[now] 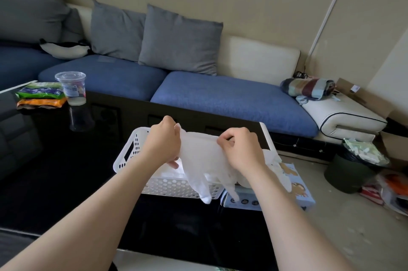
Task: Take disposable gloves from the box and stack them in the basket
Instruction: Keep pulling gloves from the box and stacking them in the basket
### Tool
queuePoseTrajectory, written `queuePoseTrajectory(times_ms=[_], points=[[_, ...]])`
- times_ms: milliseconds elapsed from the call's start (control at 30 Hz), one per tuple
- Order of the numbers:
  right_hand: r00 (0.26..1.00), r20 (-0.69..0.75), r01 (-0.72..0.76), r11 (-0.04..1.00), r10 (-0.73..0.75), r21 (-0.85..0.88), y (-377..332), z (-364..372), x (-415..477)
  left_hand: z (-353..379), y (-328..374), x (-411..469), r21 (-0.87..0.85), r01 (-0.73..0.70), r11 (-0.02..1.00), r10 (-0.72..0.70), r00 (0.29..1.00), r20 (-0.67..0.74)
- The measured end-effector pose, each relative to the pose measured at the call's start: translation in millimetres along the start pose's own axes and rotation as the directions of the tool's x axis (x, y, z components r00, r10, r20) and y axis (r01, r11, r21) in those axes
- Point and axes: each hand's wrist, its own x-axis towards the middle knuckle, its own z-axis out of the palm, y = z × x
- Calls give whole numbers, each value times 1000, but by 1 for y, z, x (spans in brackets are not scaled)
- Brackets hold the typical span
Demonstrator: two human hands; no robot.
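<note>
A translucent white disposable glove (202, 160) is stretched between both hands above the white perforated basket (132, 151). My left hand (162, 140) pinches its cuff on the left, and my right hand (241, 149) pinches the cuff on the right. The glove's fingers hang down over the basket's near wall. Some white gloves lie inside the basket, mostly hidden by my hands. The light blue glove box (298, 191) sits just right of the basket, with a glove sticking out of its top.
The basket and box stand on a glossy black table (66, 182). A clear plastic cup (71, 88) and snack packets (40, 96) are at the table's far left. A blue sofa (220, 98) lies behind, a dark bin (351, 169) on the floor to the right.
</note>
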Motion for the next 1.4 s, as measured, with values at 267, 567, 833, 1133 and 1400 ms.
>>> queuePoseTrajectory(times_ms=[267, 567, 833, 1133, 1400], points=[[984, -56, 148, 953, -168, -263, -18, 13, 10, -6, -34, 33, 63, 67, 996, -56, 984, -167], [990, -10, 144, 986, -144, 81, -11, 42, 32, -16, -48, 29, 252, 70, 965, -43, 993, -110], [982, -33, 189, 978, -187, 91, -7, 31, 35, -17, -58, 33, 426, 87, 901, -68, 996, -60], [885, 415, 217, 975, -213, 36, -37, -1, 8, -8, -39, 28, 699, -220, 680, 256, 965, 54], [859, 497, 222, 964, -122, -148, -41, 8, -4, 2, -42, 19, 586, -114, 802, -149, 913, 381]])
